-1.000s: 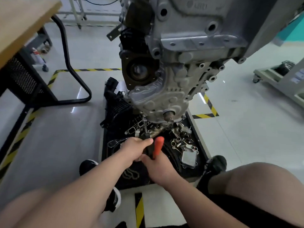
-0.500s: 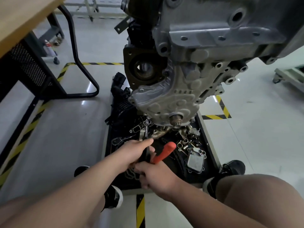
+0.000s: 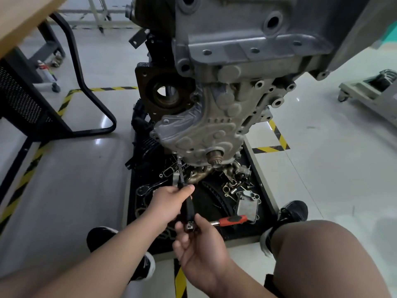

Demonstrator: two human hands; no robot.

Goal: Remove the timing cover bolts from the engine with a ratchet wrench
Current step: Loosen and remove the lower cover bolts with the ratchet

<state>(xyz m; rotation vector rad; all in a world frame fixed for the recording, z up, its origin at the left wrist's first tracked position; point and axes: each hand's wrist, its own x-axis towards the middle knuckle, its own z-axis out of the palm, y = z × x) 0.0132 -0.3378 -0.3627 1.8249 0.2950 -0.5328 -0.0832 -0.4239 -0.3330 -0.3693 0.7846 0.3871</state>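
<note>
The engine (image 3: 247, 39) is hanging above a black tray (image 3: 264, 190) that is sitting on the floor, and its grey timing cover (image 3: 204, 130) is facing the person, who is crouching in front of it. A bolt (image 3: 179, 156) is sitting at the cover's lower left edge, just left of the protruding shaft end (image 3: 214, 157). A slim extension bar (image 3: 181, 173) is reaching up to that bolt, and its tip is meeting the bolt head. Its thicker black lower part is running down to the head of the ratchet wrench (image 3: 233, 220).

The left hand (image 3: 171, 201) is wrapping its grip around the extension bar about halfway along, with the thumb lying along the shaft and pointing to the right. The right hand (image 3: 199, 244) is below it, palm up. Its grip is pinching the chrome head of the ratchet wrench between thumb and fingertips. The wrench's red and black handle is sticking out to the right, free of either hand, over the tray.

Loose engine parts are lying in the tray under the cover, among them a second wrench (image 3: 150, 187) to the left of the left hand and a finned metal block (image 3: 247, 203) to the right. A wooden bench (image 3: 25, 22) on a black frame is standing at the upper left. Yellow and black tape (image 3: 277, 134) is marking the shiny floor, and the person's black shoes (image 3: 294, 209) are flanking the tray.
</note>
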